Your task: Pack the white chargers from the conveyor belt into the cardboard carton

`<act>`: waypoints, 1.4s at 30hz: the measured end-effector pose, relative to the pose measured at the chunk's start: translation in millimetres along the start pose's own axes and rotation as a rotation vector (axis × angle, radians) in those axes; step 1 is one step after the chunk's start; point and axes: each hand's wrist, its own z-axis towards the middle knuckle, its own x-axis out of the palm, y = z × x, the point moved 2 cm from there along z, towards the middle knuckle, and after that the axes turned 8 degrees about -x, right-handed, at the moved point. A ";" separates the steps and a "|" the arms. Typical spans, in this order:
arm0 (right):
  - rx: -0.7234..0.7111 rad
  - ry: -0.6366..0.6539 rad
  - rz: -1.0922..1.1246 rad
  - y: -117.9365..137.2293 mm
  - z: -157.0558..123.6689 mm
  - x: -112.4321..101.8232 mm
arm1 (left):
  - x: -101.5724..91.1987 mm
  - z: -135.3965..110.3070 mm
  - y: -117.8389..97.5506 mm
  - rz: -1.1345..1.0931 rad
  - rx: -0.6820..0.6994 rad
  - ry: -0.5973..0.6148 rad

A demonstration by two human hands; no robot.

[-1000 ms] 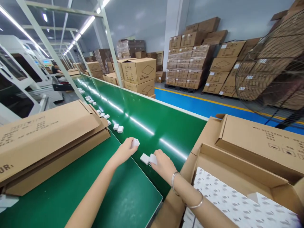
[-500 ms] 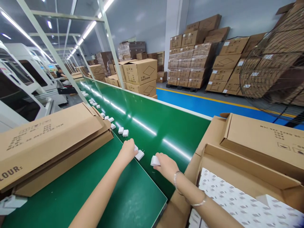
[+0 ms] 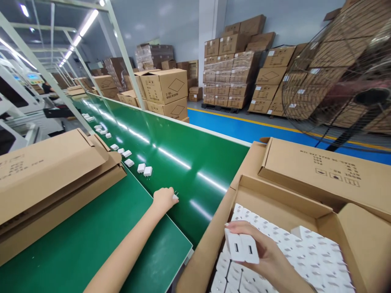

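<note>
My right hand [image 3: 264, 248] grips two white USB chargers [image 3: 242, 246] side by side, their port faces turned toward me. It is over the near part of an open carton [image 3: 281, 201] packed with rows of white chargers [image 3: 287, 252]. At the edge of the green conveyor belt [image 3: 210, 152], my left hand [image 3: 164, 200] is closed around another white charger [image 3: 175, 197]; its metal pins stick out past the fingers and most of its body is hidden. Beyond that hand, a pair of chargers [image 3: 144, 169] lies on the belt, with several more farther back.
At left, a flattened-looking brown carton [image 3: 55, 175] rests on a green side table [image 3: 91, 228]. A closed carton [image 3: 324, 171] borders the open one. A large caged fan [image 3: 342, 77] stands at right. Stacked boxes [image 3: 166, 87] are behind the belt's far rail.
My right hand has moved from the belt rightward and down to above the open carton, carrying chargers. The charger beside my left hand is now in its fingers. The view has shifted right.
</note>
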 end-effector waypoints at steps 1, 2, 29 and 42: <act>-0.016 -0.019 -0.024 -0.5 -7.0 -5.2 | 2.1 -7.1 -6.8 -0.063 0.038 0.015; -0.029 -0.044 -0.066 -0.8 -13.1 -10.2 | 5.9 -16.1 -16.0 -0.196 0.086 0.056; -0.232 -0.209 -0.396 7.8 -53.0 -19.8 | 52.0 -153.6 -119.3 -1.940 -0.346 1.310; -0.298 -0.165 -0.369 -0.2 -52.1 -25.1 | 53.5 -153.9 -119.4 -1.905 -0.355 1.325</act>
